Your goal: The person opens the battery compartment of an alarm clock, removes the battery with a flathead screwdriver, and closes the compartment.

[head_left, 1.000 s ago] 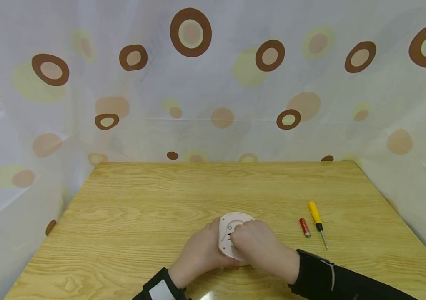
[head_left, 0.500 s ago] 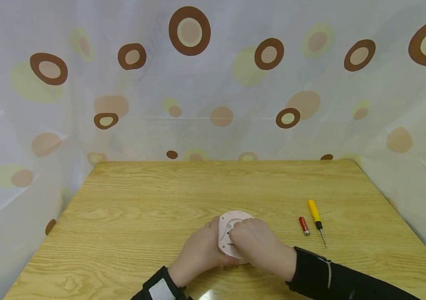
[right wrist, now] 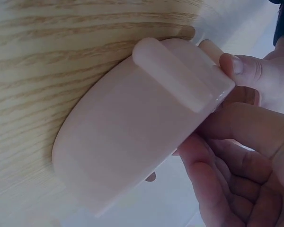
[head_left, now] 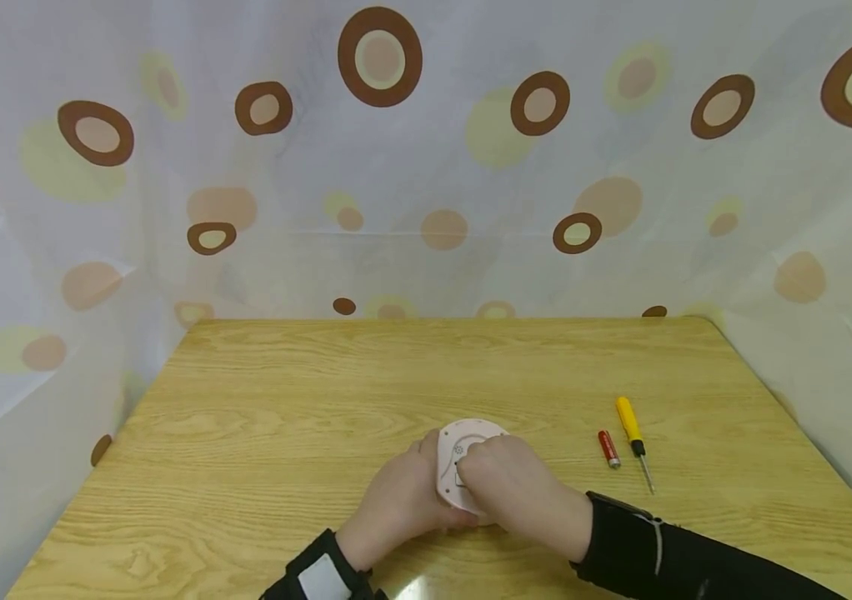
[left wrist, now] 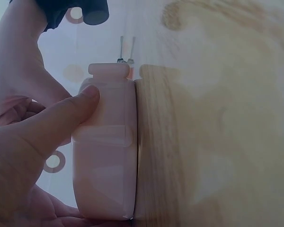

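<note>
A pale pink, rounded plastic device (head_left: 463, 432) lies with its back up near the table's front, showing small speaker holes and corner screw holes. My left hand (head_left: 409, 492) grips its left side; in the left wrist view the thumb (left wrist: 87, 97) presses on the side wall. My right hand (head_left: 519, 492) is bent over the back, fingers curled, fingertips at the recess in the middle and hidden from the head view. In the right wrist view its fingers (right wrist: 236, 125) reach the back's edge beside a rounded foot (right wrist: 173, 75). I cannot tell whether they pinch anything.
Right of the hands, a red AA-size battery (head_left: 608, 448) lies on the wood-grain table (head_left: 283, 417). Beside it is a screwdriver (head_left: 629, 423) with a yellow handle, its tip toward the front. A patterned curtain (head_left: 441, 167) stands behind and along both sides.
The head view has tilted slightly, so the scene sits a little higher. My right hand has shifted a touch left over the device's back. The left hand keeps its grip.
</note>
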### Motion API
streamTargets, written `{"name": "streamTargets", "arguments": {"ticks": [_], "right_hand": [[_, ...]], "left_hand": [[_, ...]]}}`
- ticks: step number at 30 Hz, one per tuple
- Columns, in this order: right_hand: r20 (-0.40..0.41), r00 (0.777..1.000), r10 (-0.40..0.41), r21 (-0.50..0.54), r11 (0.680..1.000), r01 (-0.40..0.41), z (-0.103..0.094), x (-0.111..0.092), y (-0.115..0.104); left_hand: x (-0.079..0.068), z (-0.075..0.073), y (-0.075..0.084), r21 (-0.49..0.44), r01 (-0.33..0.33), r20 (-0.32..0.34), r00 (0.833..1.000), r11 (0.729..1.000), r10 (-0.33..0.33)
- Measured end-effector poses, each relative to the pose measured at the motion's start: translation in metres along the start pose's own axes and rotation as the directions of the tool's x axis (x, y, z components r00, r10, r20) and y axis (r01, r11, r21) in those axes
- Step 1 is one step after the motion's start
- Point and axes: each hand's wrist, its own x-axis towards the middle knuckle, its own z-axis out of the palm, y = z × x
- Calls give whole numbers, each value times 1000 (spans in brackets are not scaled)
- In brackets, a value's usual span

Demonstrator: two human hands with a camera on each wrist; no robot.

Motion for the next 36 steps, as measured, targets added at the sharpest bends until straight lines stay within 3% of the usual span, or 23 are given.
{"name": "streamTargets", "arguments": {"ticks": [15,26,36], "right_hand": [[2,1000,8,70,998,-8,-3,0,0],[32,997,65,109,992,-68,1,1,2],[-20,998,58,107,993,-55,3,-1,4]], "left_hand": [[0,1,0,10,-12,-6,1000,1000,12],[-3,1,1,16,-3,-4,1000,1000,3],[-1,0,0,15,9,5,1000,1000,-9]]}}
